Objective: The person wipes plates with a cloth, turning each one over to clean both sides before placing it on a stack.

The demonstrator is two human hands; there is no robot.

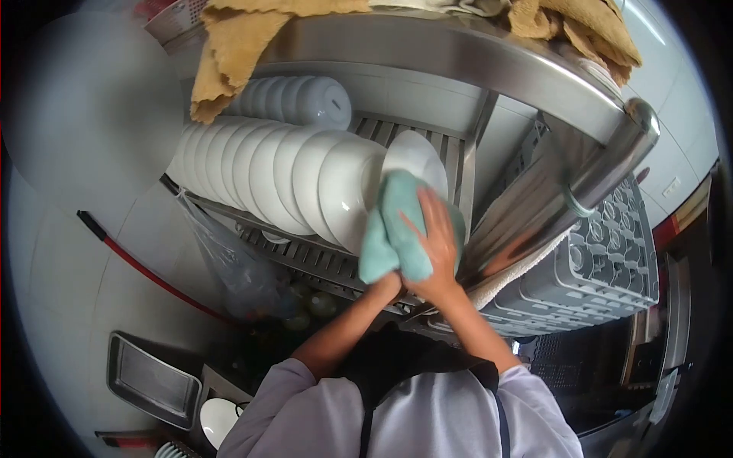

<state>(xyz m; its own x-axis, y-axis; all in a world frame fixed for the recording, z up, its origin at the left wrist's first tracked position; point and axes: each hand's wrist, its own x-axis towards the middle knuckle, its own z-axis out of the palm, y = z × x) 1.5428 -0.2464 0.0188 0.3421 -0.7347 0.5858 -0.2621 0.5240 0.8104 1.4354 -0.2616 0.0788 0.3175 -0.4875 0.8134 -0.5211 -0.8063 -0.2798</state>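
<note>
A pale green cloth is bunched up in front of me at the dish rack. My right hand is closed on its right side, with the fingers pointing up along the folds. Only the wrist end of my left hand shows below the cloth; its fingers are covered by the fabric. Just behind the cloth is a white dish, its lower part hidden. To the left, close beside the cloth, a long row of white bowls stands on edge in the slatted metal rack.
A steel shelf edge with tan towels crosses above. Behind the bowls lies another row of white dishes. Grey glass racks stand at right. A plastic bag and a metal tray are at lower left.
</note>
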